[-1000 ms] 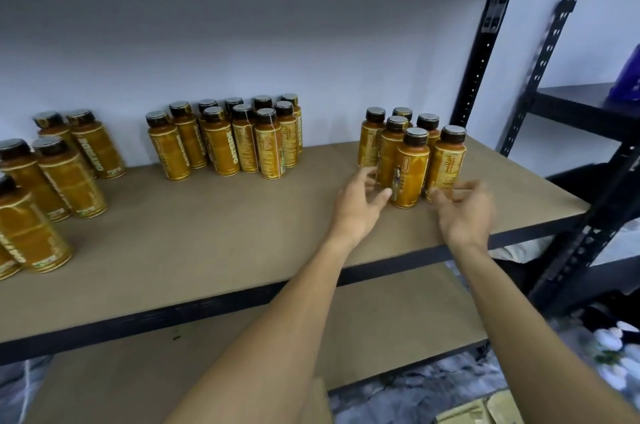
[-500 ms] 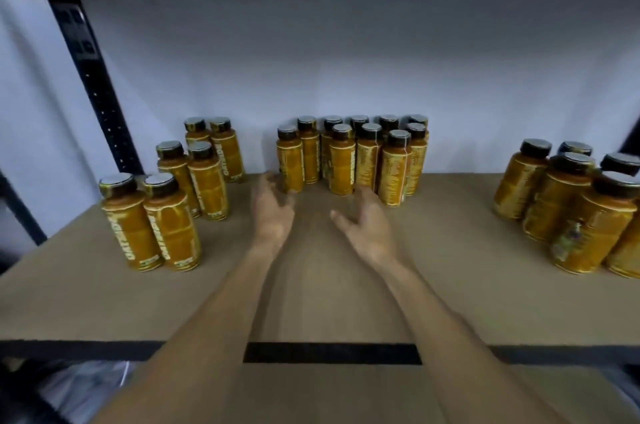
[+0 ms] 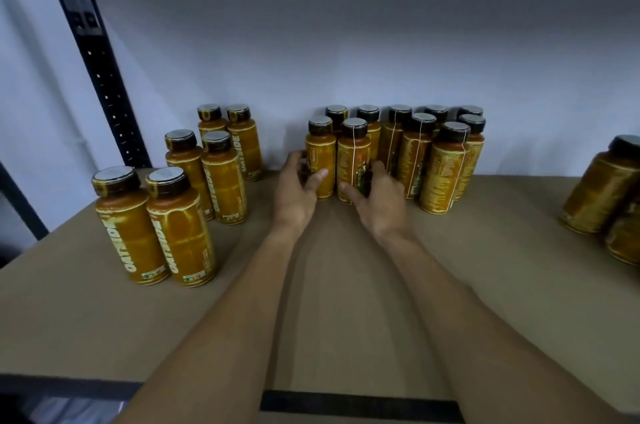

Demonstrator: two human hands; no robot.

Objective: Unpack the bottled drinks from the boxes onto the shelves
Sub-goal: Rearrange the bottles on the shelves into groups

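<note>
Amber drink bottles with black caps stand in groups on a brown shelf board [image 3: 346, 302]. The middle group [image 3: 443, 163] sits against the white back wall. My left hand [image 3: 294, 191] wraps the left side of its front-left bottle [image 3: 322, 153], thumb on the front. My right hand [image 3: 381, 201] holds the neighbouring bottle [image 3: 353, 149], with the thumb in front and the fingers round its right side. Both bottles stand upright on the board and touch each other.
A left group of several bottles [image 3: 180, 226] runs from the back wall toward the front. More bottles [image 3: 602, 188] stand at the right edge of view. A black perforated upright [image 3: 100, 77] rises at the left. The shelf's dark front rail [image 3: 346, 406] lies below my forearms.
My view swung left from the right-hand bottle group to the middle group. Both hands left that group, crossed the board with fingers apart, and now close on the middle group's two front-left bottles.
</note>
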